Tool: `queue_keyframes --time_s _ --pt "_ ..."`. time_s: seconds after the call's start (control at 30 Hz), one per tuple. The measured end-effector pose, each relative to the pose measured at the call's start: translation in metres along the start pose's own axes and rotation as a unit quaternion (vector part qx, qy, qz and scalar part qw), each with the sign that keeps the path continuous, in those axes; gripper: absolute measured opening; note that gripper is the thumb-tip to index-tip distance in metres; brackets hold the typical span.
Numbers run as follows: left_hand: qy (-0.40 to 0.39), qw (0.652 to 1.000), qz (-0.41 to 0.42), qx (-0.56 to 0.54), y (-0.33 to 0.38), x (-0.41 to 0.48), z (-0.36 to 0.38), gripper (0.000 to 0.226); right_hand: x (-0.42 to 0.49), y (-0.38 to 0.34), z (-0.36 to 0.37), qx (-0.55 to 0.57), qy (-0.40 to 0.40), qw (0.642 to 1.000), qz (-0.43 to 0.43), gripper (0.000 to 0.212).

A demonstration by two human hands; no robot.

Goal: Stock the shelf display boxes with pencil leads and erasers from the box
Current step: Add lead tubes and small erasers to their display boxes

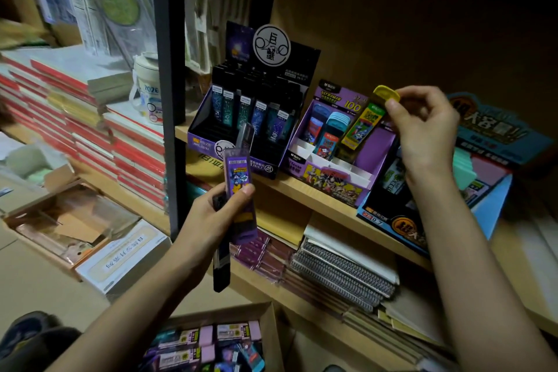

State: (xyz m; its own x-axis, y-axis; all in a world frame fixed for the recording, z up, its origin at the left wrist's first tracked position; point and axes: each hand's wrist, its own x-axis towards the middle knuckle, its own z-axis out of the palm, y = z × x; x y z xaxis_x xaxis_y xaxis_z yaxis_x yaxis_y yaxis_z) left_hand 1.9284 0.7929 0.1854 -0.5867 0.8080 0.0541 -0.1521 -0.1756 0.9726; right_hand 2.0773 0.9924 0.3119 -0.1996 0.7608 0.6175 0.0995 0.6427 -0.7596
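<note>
Pale wooden shelf (317, 199), smooth and matt. Purple display box (332, 187) of glossy printed cardboard. Purple lead case (240, 190) and yellow-capped lead case (362, 125), both shiny plastic. Carton (271, 329) of matt brown cardboard. Spiral notebooks (341, 278) bound with metal wire. Hanging packets (120, 9) in clear glossy film.

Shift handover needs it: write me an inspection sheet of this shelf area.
Surface: wooden shelf carrying display boxes.
Job's things: dark display box holds rows of packs; purple display box partly filled; cardboard box below holds packs and erasers.
Clutter: spiral notebooks stacked under the shelf.
Hands: left hand grips a purple pack and a dark pack; right hand pinches a yellow-capped pack at the purple display box.
Cables: nothing seen.
Surroundings: red-edged book stacks at left, black post.
</note>
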Motion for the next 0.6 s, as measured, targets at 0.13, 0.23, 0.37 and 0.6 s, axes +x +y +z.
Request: queue_keyframes --time_s 0.13,0.23,0.37,0.6 --pt "-0.012 1.0 -0.001 -0.004 -0.003 -0.001 0.0 0.023 -0.001 0.013 0.003 -0.074 0.024 0.996 -0.042 0.012" --pt "-0.008 1.0 -0.01 -0.012 -0.005 -0.001 -0.002 0.024 -0.005 0.027 0.01 -0.131 0.021 0.989 -0.068 0.011" --pt "-0.003 0.999 -0.023 -0.026 -0.005 -0.001 -0.003 0.022 -0.008 0.045 0.016 -0.228 -0.025 0.972 -0.05 0.014" --pt "-0.019 0.997 -0.047 -0.058 0.002 -0.003 0.002 0.018 -0.012 0.042 0.017 -0.327 -0.032 0.942 -0.068 0.019"
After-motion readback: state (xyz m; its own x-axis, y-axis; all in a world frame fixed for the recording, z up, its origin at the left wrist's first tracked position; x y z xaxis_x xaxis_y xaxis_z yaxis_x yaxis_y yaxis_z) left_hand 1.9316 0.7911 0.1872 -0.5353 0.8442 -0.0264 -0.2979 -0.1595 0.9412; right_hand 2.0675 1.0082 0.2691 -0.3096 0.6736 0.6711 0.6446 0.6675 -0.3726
